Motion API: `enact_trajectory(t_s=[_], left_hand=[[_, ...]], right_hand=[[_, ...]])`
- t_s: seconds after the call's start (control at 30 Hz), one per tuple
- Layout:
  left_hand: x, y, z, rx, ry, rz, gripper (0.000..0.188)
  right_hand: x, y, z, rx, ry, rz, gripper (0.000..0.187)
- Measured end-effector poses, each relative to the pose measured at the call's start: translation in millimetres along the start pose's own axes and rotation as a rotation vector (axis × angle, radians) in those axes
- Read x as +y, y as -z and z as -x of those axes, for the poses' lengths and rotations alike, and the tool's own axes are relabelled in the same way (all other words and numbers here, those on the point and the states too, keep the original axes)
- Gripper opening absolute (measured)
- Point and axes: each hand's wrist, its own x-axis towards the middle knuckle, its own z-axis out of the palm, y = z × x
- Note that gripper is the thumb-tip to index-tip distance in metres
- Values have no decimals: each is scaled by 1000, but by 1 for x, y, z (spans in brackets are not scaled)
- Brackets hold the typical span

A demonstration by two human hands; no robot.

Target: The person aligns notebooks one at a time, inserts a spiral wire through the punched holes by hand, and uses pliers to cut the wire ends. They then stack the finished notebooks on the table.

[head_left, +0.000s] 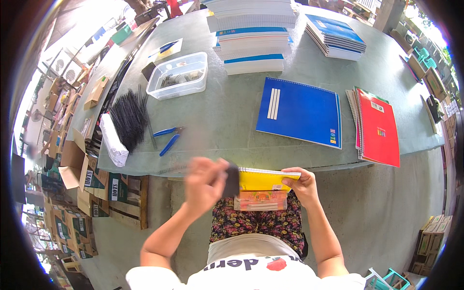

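My right hand (pixel 302 186) grips the right end of a yellow spiral notebook (pixel 256 180), thumb on its cover, just off the table's near edge. Blurred by motion, my left hand (pixel 205 186) has its fingers curled together beside a dark flat piece (pixel 232 180) at the notebook's left end. What those fingers pinch is hidden. A thin dark wire coil (pixel 173 169) runs along the table edge to the left of that hand. Below the notebook, over my lap, is an orange and pink flat pack (pixel 261 200).
On the green-grey table (pixel 222 116) lie blue-handled pliers (pixel 169 139), black coils (pixel 128 118), a white roll (pixel 113 140) and a clear tub (pixel 195 87). A blue notebook (pixel 299 111), red notebooks (pixel 382 130) and tall paper stacks (pixel 253 43) stand farther off. Cartons (pixel 99 181) sit left.
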Motion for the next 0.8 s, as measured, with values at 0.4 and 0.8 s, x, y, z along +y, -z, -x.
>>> enact_trajectory(t_s=[0.4, 0.8], left_hand=[[20, -8, -1, -179, -88, 203, 30], [15, -15, -8, 203, -116, -5, 36]], right_hand=[[-13, -4, -1, 33, 122, 100, 21], [5, -9, 0, 99, 110, 48, 21]])
